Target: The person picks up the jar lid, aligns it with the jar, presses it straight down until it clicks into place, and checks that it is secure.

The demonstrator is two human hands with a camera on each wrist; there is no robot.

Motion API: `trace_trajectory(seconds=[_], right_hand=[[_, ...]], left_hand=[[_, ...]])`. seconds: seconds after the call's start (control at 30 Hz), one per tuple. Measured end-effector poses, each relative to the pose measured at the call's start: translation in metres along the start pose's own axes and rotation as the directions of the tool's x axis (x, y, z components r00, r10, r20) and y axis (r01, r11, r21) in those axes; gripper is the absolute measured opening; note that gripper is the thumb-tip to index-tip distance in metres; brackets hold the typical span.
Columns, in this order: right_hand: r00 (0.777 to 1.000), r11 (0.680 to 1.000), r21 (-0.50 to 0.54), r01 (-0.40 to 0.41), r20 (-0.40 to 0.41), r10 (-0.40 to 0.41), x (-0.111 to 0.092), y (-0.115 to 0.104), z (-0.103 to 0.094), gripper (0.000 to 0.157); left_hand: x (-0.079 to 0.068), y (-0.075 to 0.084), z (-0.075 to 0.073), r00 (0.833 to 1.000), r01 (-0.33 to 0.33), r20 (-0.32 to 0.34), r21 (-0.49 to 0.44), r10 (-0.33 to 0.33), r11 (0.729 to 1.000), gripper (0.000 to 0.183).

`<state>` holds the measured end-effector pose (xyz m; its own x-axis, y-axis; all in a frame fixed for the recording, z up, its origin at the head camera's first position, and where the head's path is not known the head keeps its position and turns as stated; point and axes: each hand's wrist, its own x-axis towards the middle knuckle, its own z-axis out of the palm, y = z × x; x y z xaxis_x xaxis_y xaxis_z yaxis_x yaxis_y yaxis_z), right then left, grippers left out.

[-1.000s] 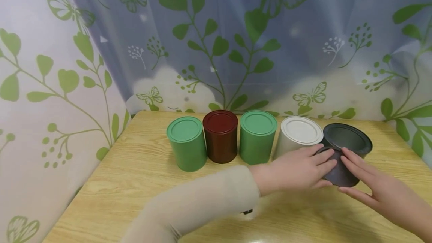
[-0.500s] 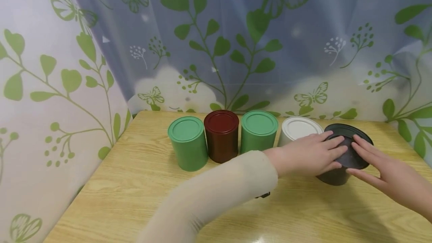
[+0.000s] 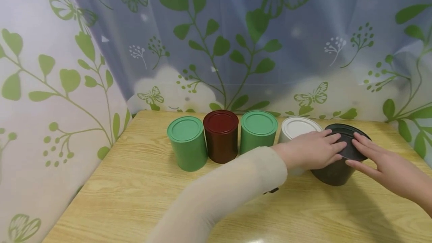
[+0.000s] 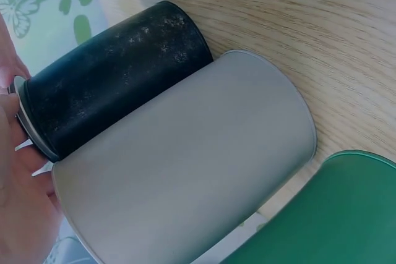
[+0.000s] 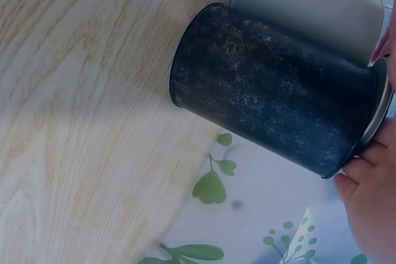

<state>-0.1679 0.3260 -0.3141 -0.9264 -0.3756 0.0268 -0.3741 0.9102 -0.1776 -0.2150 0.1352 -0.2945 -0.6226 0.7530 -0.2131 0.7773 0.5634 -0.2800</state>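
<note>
A black can (image 3: 334, 173) stands at the right end of a row, with a black lid (image 3: 354, 149) over its top. My left hand (image 3: 308, 151) reaches across the white can (image 3: 297, 126), its outstretched fingers resting on the lid's left part. From the right, my right hand (image 3: 388, 164) lays its fingers on the lid, thumb near the front rim. In the right wrist view, the lid's pale edge (image 5: 378, 112) shows at the top of the scuffed can wall (image 5: 266, 91). Whether the lid is fully seated cannot be told.
Left of the white can stand a green can (image 3: 258, 123), a dark red can (image 3: 221, 138) and another green can (image 3: 187, 145), all lidded. They share a wood-grain table (image 3: 135, 198). A leaf-patterned curtain (image 3: 216, 48) hangs behind.
The black lid, held tilted in front of the black can a second ago, has moved back and up onto its top. Both hands moved with it; over the last half second they shifted only slightly.
</note>
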Motion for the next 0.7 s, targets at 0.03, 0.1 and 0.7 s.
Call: trace_trajectory(seconds=[0.03, 0.1, 0.7], right_hand=[[1.0, 1.0, 0.026, -0.003, 0.009, 0.003, 0.001, 0.001, 0.0, 0.074], [1.0, 0.997, 0.078, -0.007, 0.021, 0.005, 0.002, 0.002, 0.0, 0.07], [0.997, 0.993, 0.106, -0.049, 0.058, 0.043, 0.014, 0.014, -0.001, 0.072]], left_hand=[[0.001, 0.0, 0.0, 1.0, 0.009, 0.001, -0.01, -0.009, 1.0, 0.057], [0.004, 0.0, 0.0, 1.0, 0.026, 0.005, -0.026, -0.026, 0.999, 0.06], [0.018, 0.002, 0.003, 0.995, 0.096, -0.009, -0.028, -0.096, 0.995, 0.075]])
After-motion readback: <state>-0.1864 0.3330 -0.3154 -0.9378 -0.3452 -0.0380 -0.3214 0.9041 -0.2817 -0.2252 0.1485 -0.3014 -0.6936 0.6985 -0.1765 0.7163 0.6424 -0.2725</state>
